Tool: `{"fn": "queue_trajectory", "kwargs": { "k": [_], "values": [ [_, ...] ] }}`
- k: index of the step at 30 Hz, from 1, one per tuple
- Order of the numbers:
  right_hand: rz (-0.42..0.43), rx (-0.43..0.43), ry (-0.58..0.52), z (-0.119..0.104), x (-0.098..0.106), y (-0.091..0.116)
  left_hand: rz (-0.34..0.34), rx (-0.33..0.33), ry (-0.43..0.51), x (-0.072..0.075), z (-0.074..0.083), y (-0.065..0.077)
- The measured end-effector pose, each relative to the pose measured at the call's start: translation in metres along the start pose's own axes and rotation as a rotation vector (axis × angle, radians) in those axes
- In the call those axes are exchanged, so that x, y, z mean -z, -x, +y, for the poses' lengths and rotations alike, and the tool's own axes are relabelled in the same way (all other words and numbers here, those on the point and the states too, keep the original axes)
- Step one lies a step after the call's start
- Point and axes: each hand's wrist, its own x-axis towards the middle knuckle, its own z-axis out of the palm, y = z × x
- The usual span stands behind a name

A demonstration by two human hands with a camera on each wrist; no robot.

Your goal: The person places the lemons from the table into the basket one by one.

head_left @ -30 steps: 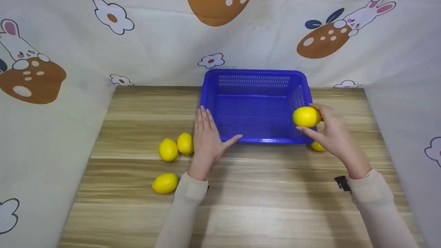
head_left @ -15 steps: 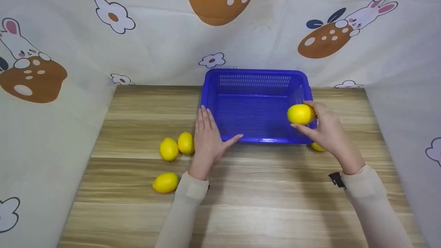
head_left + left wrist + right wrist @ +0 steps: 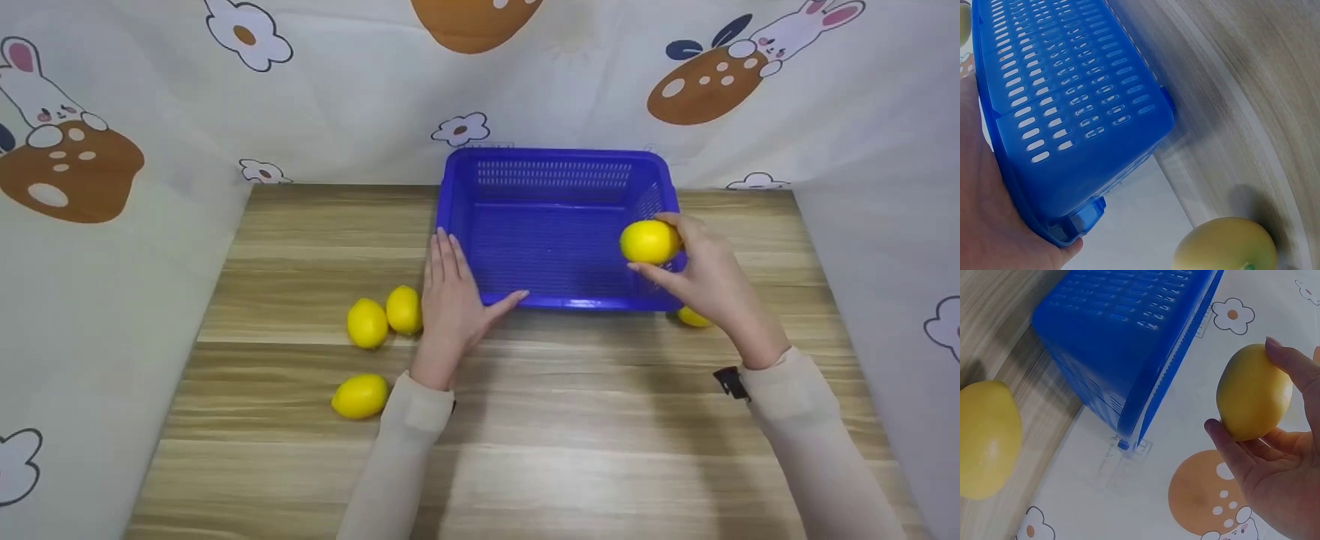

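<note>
a: what's over there, left to right?
b: three lemons [image 3: 367, 324] on the table [image 3: 300, 465], then one left hand [image 3: 452, 300], fingers straight, against one blue basket [image 3: 577, 303].
a: and then?
b: one right hand [image 3: 712, 281], thumb and fingers pinching a fourth lemon [image 3: 648, 241] above the basket's right side. a fifth lemon [image 3: 694, 318] sits below, partly hidden.

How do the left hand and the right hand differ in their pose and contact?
The left hand has straight fingers; the right hand curls its fingers round a lemon. The left hand touches the basket; the right hand is raised, apart from it. Both are bare.
</note>
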Motion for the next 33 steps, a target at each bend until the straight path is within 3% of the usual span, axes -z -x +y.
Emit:
{"fn": "queue_trajectory", "kwargs": {
  "k": [33],
  "values": [
    [-0.064, 0.013, 0.036, -0.014, 0.009, -0.015, 0.004, -0.001, -0.017, 0.001, 0.0, 0.0]
  ]
}}
